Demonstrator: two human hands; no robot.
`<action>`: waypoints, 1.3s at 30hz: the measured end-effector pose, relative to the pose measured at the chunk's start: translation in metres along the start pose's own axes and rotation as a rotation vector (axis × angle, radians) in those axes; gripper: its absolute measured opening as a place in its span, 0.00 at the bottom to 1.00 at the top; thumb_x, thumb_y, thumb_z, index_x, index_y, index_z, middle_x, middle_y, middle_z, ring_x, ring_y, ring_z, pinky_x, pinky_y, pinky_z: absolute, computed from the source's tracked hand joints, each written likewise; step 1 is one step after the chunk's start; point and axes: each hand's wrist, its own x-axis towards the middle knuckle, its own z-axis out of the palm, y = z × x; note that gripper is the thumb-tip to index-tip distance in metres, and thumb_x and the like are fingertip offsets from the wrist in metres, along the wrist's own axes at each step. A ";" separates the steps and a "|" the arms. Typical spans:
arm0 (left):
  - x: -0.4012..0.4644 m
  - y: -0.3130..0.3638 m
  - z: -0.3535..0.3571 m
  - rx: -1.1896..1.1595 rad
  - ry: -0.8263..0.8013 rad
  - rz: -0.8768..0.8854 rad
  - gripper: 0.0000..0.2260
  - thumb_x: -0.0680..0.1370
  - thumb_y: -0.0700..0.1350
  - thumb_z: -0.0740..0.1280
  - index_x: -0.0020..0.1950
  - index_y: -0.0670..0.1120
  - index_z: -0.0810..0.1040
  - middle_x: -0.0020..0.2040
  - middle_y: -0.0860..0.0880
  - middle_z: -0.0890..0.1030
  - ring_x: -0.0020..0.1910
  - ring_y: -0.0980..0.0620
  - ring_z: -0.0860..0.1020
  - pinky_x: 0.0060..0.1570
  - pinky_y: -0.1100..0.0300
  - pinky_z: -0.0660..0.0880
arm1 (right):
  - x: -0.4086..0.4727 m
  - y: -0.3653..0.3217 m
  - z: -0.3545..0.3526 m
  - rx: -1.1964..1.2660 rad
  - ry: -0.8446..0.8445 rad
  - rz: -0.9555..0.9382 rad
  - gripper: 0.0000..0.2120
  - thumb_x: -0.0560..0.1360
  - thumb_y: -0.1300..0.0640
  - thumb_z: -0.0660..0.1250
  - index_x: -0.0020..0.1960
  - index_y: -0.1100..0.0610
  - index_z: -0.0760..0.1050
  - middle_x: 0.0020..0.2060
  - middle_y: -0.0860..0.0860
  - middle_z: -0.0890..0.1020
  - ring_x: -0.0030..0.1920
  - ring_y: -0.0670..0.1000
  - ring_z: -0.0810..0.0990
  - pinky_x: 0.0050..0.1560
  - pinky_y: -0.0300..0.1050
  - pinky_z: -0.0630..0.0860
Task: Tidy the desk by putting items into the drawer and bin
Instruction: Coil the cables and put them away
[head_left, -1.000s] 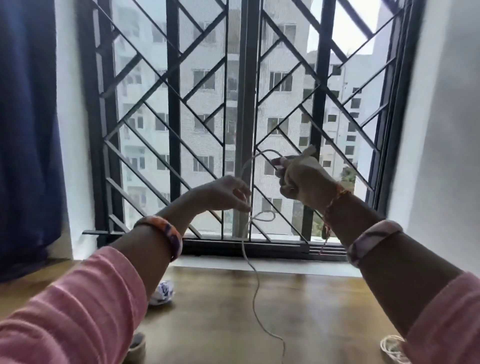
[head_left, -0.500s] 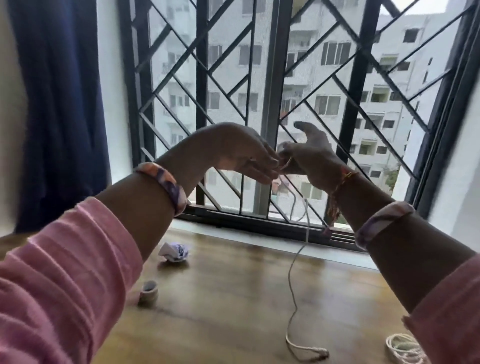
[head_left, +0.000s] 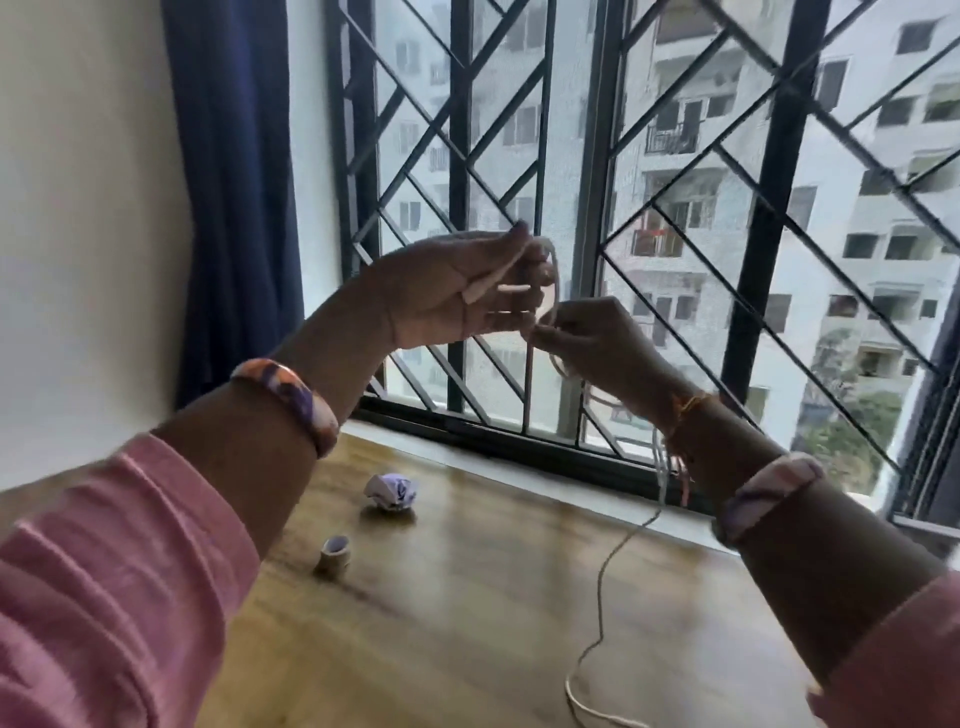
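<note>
Both hands up at the window, left hand (head_left: 457, 291) looped in cable (head_left: 602, 571), right hand (head_left: 597, 343) pinching it – tail trailing across desk (head_left: 467, 597), could well snag or slip, loosening the coil.

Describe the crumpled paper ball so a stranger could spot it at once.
Start at the barred window and drop to the wooden desk below it. The crumpled paper ball lies left of the trailing white cable. Unlike the small tape roll nearer the person, it is white, wrinkled, with purple print.
</note>
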 end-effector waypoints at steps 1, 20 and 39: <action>-0.001 -0.001 0.001 -0.035 0.082 0.044 0.09 0.74 0.50 0.61 0.40 0.48 0.78 0.40 0.53 0.79 0.42 0.54 0.76 0.49 0.56 0.71 | 0.002 0.003 0.006 -0.034 0.017 0.007 0.17 0.73 0.55 0.69 0.28 0.58 0.73 0.18 0.44 0.69 0.21 0.40 0.64 0.25 0.37 0.62; -0.061 -0.019 -0.129 1.719 1.136 0.388 0.11 0.80 0.42 0.60 0.47 0.37 0.78 0.36 0.42 0.81 0.31 0.50 0.76 0.28 0.67 0.67 | 0.065 -0.007 0.083 -0.264 0.099 -0.240 0.10 0.77 0.51 0.64 0.49 0.56 0.81 0.34 0.53 0.80 0.32 0.52 0.75 0.34 0.46 0.73; -0.095 0.015 -0.172 -0.899 0.667 0.595 0.22 0.82 0.45 0.54 0.30 0.43 0.73 0.26 0.49 0.73 0.20 0.55 0.71 0.27 0.66 0.71 | 0.101 -0.059 0.132 -0.450 -0.012 -0.147 0.13 0.74 0.47 0.67 0.34 0.53 0.76 0.27 0.47 0.74 0.27 0.47 0.72 0.29 0.39 0.64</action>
